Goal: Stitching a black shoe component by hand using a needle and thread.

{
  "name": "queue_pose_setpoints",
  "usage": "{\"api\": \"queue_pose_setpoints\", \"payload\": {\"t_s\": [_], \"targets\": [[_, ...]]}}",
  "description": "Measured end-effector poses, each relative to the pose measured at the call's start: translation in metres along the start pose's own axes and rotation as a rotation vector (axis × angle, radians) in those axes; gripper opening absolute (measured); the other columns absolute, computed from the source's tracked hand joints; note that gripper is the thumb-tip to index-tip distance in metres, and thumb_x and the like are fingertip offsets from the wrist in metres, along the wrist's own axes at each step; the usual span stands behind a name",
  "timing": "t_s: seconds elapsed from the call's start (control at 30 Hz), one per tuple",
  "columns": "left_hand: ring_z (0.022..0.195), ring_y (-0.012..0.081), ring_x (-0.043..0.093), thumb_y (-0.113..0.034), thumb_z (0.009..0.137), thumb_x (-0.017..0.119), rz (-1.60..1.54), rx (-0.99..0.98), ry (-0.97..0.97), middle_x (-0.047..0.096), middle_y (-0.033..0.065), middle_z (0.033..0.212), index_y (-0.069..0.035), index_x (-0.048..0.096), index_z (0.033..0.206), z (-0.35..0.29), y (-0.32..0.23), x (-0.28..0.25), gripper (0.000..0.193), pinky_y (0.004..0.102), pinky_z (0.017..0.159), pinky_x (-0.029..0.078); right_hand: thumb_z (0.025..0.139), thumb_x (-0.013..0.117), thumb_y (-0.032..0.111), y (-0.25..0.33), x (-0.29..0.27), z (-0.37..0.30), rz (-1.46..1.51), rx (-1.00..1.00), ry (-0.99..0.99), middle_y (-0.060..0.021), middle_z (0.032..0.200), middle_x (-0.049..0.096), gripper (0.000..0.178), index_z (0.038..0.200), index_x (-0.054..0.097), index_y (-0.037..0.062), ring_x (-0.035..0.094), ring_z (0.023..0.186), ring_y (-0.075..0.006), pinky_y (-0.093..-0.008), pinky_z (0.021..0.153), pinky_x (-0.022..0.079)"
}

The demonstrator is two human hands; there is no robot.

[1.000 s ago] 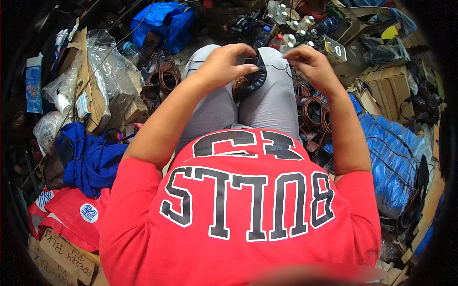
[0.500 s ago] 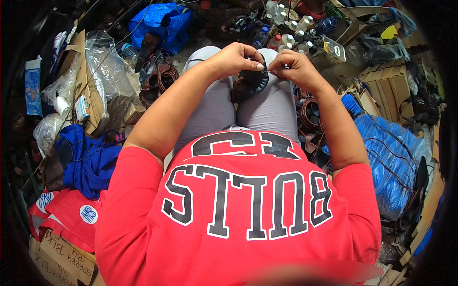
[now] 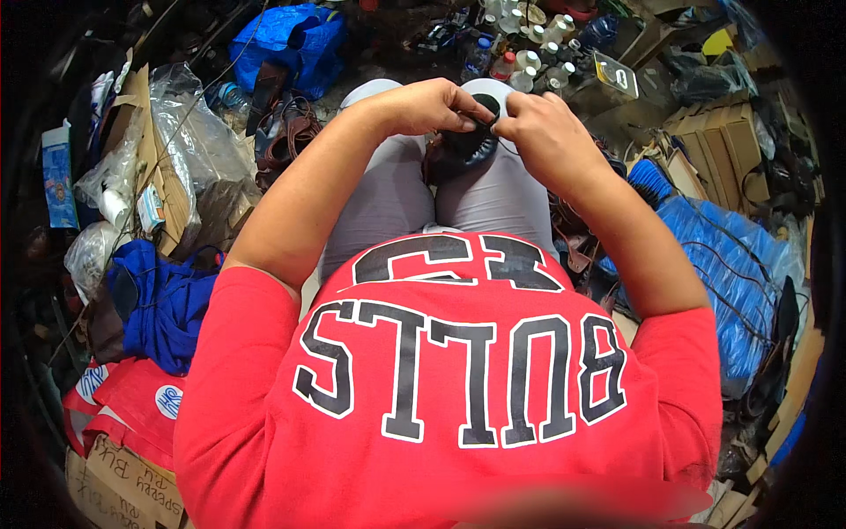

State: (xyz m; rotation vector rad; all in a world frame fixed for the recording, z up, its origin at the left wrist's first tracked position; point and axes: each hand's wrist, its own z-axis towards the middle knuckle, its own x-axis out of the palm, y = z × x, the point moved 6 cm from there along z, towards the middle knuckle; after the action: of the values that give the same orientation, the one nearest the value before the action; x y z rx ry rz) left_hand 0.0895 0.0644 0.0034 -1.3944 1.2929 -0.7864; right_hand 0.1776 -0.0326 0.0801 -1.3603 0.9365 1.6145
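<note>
A black leather shoe (image 3: 465,152), with a shiny rounded side, rests between my knees on my grey trousers. My left hand (image 3: 441,108) is closed on its far edge, with thumb and fingers pinching the rim. At the shoe's right edge, my right hand (image 3: 545,132) is closed with its fingertips pressed together against the rim. Whatever those right fingertips pinch is too small to make out. A thin pale line curves over the right knee below them. Part of the shoe is hidden behind my left hand.
Brown leather shoes (image 3: 289,132) lie left of my legs. Several small bottles (image 3: 529,60) stand beyond my knees, with a blue plastic bag (image 3: 286,44) to their left. Stacked cardboard (image 3: 714,159) and a blue plastic-wrapped bundle (image 3: 723,282) are at right. Blue cloth (image 3: 163,304) lies at left.
My right hand has turned, its back now facing up, and come in against the shoe's rim. My left fingers have shifted over the edge, and the shoe has tilted slightly.
</note>
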Motion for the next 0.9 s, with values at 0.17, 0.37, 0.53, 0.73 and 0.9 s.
{"api": "queue_pose_setpoints", "payload": {"t_s": [0.17,0.37,0.53,0.73,0.9], "targets": [[0.088,0.0093,0.057,0.002,0.075,0.064,0.185,0.022,-0.068,0.066,0.0029,0.095,-0.001,0.063,0.106,0.013,0.000,-0.009,0.032,0.0247,0.084,0.044,0.074,0.058,0.008,-0.007,0.017,0.024,0.043,0.007,0.138,-0.0069,0.082,0.058,0.010,0.078,0.067,0.0099,0.058,0.082,-0.0260,-0.0355,0.074,0.046],[0.091,0.0241,0.060,-0.014,0.072,0.072,0.541,0.196,-0.630,0.064,0.0120,0.095,-0.005,0.062,0.104,-0.027,-0.018,-0.019,0.034,0.0312,0.080,0.046,0.087,0.059,0.021,-0.054,0.046,0.009,1.240,0.373,0.245,-0.0027,0.091,0.062,0.024,0.102,0.066,0.0033,0.054,0.082,-0.0097,-0.0253,0.079,0.044],[0.087,0.0239,0.061,-0.018,0.077,0.068,0.501,-0.108,-0.389,0.064,0.0133,0.092,-0.004,0.064,0.097,-0.086,0.008,-0.016,0.025,0.0331,0.078,0.046,0.085,0.060,0.029,-0.058,0.060,-0.012,1.042,0.369,0.210,-0.0028,0.092,0.053,0.031,0.105,0.064,0.0052,0.050,0.090,-0.0141,-0.0278,0.082,0.041],[0.073,0.0187,0.056,-0.030,0.088,0.058,0.701,-0.155,-0.646,0.056,0.0096,0.076,-0.001,0.059,0.073,-0.097,-0.022,-0.035,0.033,0.0301,0.066,0.044,0.079,0.064,0.021,-0.071,0.062,-0.005,0.730,0.499,-0.388,-0.0065,0.082,0.057,0.019,0.080,0.060,0.0015,0.055,0.078,-0.0211,-0.0295,0.072,0.044],[0.063,0.0171,0.045,-0.033,0.095,0.045,-0.932,0.389,-0.588,0.044,0.0028,0.064,-0.009,0.049,0.066,-0.051,-0.033,-0.007,0.038,0.0332,0.065,0.041,0.095,0.043,0.038,-0.073,0.089,0.000,2.171,0.939,-0.803,-0.0017,0.069,0.056,0.037,0.079,0.058,0.0080,0.051,0.064,-0.0129,-0.0301,0.068,0.042]]}}
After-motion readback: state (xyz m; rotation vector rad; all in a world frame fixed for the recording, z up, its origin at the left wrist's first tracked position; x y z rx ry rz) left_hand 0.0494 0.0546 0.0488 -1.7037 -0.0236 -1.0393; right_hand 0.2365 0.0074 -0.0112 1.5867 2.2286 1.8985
